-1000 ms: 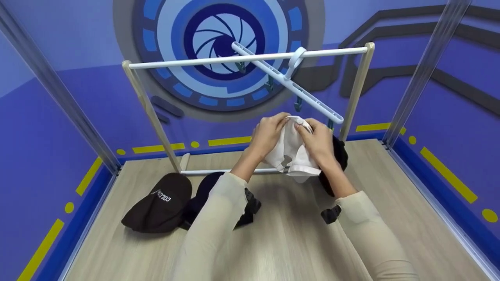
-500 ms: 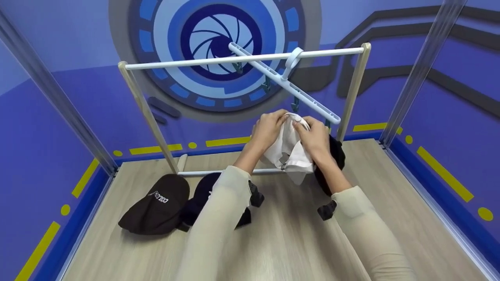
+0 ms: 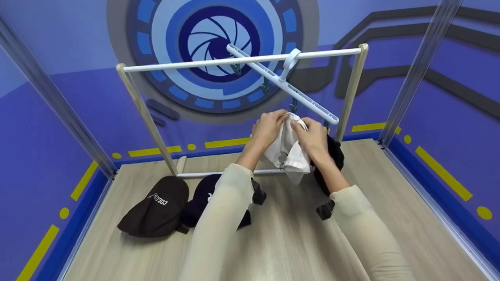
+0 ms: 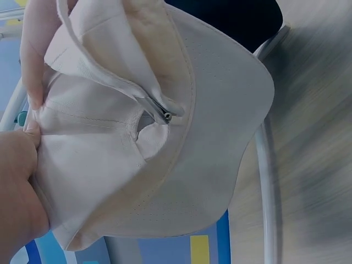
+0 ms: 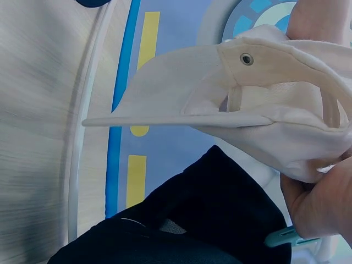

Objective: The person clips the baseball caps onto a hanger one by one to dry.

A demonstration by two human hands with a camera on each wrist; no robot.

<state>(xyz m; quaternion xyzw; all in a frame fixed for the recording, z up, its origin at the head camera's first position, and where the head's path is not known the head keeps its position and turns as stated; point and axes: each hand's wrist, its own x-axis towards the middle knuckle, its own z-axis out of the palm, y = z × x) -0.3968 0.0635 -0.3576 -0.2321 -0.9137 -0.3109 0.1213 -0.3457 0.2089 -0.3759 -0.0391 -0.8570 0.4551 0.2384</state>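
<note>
While left hand [image 3: 267, 128] and right hand [image 3: 313, 136] both pinch the white cap [image 3: 288, 141] by its crown near a hanger clip [image 3: 293, 105], I'd press the fold thin and square so the clip bites fully.

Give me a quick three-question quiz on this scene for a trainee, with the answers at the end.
1. True or false: the left hand and right hand both hold the white cap.
2. What hooks over the rail? A) the navy cap; B) the hanger; C) a sleeve.
3. Fill in: the brown cap bears lettering coloured ____.

Key: 1 true; 2 B; 3 white.
</note>
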